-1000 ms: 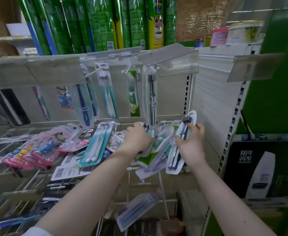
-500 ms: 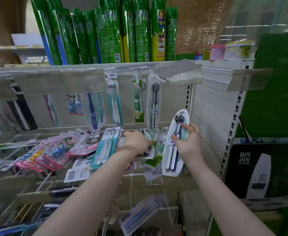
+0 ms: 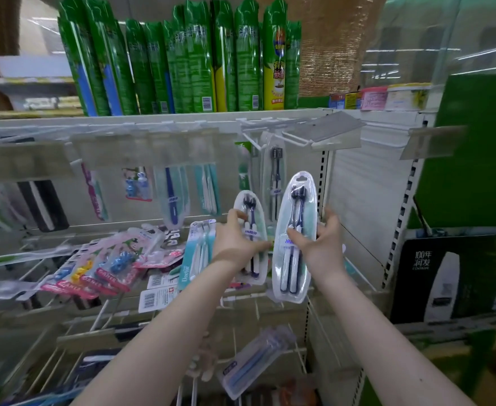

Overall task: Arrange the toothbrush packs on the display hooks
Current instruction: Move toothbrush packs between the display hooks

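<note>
Single view, head-worn, wide-angle. Faces forward and slightly down at shelf rack [image 3: 182, 121], close, within arm's reach. Both forearms enter from bottom edge. Left hand [image 3: 235, 241] gripping left pack [image 3: 252, 206] and right hand [image 3: 323, 244] gripping right pack [image 3: 295, 200] sit mid-frame, nearest lens. Green cans [image 3: 194, 60] on top shelf reach upper edge. Frame edges bowed, blurred.
</note>
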Demonstrator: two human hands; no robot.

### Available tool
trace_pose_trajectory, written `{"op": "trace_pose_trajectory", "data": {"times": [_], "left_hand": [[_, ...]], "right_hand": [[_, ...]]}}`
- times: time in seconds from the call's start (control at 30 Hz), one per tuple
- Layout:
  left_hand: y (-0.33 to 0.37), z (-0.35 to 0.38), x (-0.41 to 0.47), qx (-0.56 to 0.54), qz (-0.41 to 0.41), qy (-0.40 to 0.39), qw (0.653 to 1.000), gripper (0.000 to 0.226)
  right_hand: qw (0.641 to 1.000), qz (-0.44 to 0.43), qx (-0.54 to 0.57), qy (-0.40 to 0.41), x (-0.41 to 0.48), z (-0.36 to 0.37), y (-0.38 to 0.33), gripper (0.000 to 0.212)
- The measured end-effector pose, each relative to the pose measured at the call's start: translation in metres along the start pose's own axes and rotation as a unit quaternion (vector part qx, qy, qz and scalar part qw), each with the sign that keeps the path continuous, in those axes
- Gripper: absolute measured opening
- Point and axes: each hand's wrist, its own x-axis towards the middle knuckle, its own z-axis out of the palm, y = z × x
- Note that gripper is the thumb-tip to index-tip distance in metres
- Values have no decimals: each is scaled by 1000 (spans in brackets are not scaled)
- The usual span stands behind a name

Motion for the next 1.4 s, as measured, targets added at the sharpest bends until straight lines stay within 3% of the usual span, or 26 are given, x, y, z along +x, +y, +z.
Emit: {"op": "trace_pose_trajectory", "data": {"times": [0.13,0.27,0.83,1.4], "left_hand": [[-5,-3,-8,-97,0,15,995,46],[-7,-7,-12,-216,-34,33,975,3],[25,-23,-10,-250,-41,69,965,42],[49,-8,-19,-241,-54,116,962,33]], "right_hand": [[1000,13,-26,4,-11,1,-8,39],[1000,16,13,6,-18,1,-15,30],[1000,-7,21,-4,-6,-9,-45,15],[995,-80,47,-38,-4,-34,-47,13]]}}
